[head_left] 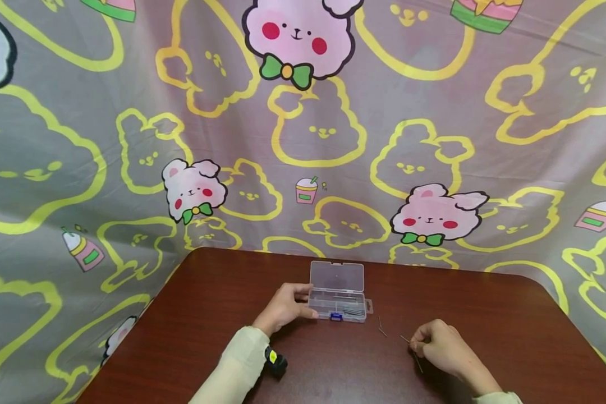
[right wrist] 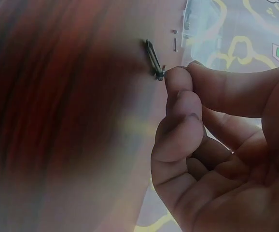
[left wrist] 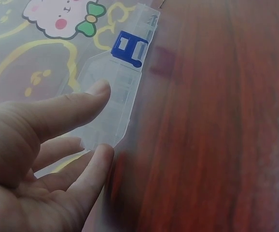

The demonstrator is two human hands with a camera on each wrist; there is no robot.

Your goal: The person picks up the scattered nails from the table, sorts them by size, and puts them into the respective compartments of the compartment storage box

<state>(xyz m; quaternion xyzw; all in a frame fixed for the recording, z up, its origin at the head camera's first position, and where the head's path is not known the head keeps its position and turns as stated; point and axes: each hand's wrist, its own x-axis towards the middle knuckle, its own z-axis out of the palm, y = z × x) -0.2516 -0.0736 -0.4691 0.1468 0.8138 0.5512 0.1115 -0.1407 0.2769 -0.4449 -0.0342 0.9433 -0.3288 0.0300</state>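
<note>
A clear plastic compartment box (head_left: 337, 276) with a raised lid and a blue latch (head_left: 336, 317) sits on the table, thin metal nails (head_left: 353, 311) inside it. My left hand (head_left: 285, 307) holds the box's left end, thumb at the front and fingers round the side and back. To the right, my right hand (head_left: 441, 347) has thumb and index finger pinched around a thin nail (head_left: 404, 338), most of which the fingers hide. Just below the fingertips lie more nails (head_left: 418, 362), seen as a small bunch with heads (right wrist: 154, 62) in the right wrist view.
Two loose nails (head_left: 382, 331) lie between the box and my right hand. The brown wooden table (head_left: 333, 365) ends at a hanging cloth (head_left: 242, 140) printed with cartoon animals. A black wrist device (head_left: 275, 362) is strapped to the left sleeve.
</note>
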